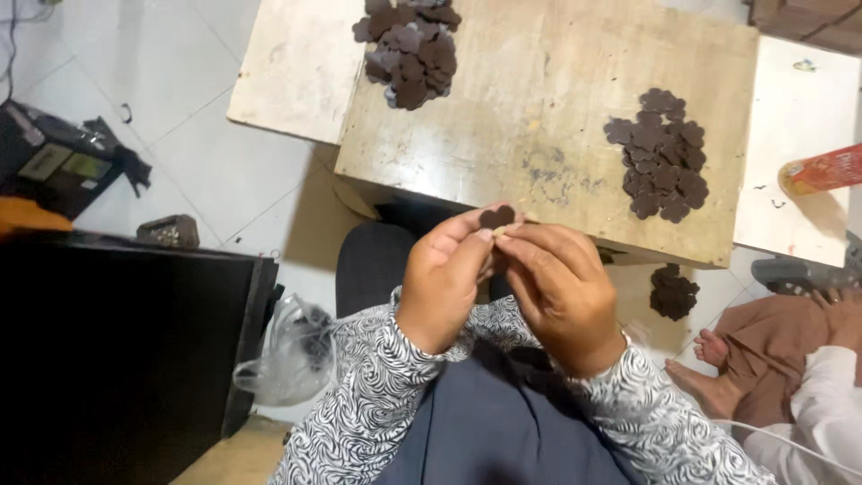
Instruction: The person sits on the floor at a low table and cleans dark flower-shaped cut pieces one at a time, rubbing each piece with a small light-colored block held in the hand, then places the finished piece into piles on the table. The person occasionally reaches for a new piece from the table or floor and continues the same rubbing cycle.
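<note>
My left hand [446, 278] and my right hand [561, 289] meet over my lap and pinch one small dark brown flower-shaped piece [496, 216] between their fingertips. Both wrists wear black-and-white patterned sleeves. Just beyond the hands stands a low wooden board table [539, 99]. On it lie two heaps of the same brown pieces, one at the far left [409, 45] and one at the right [660, 154].
A smaller clump of brown pieces [673, 292] lies on the floor under the table's right edge. Another person's bare foot [711, 348] and brown clothing show at the right. A clear plastic bag [287, 355], a black panel [117, 350] and an orange-red packet [822, 171] lie around.
</note>
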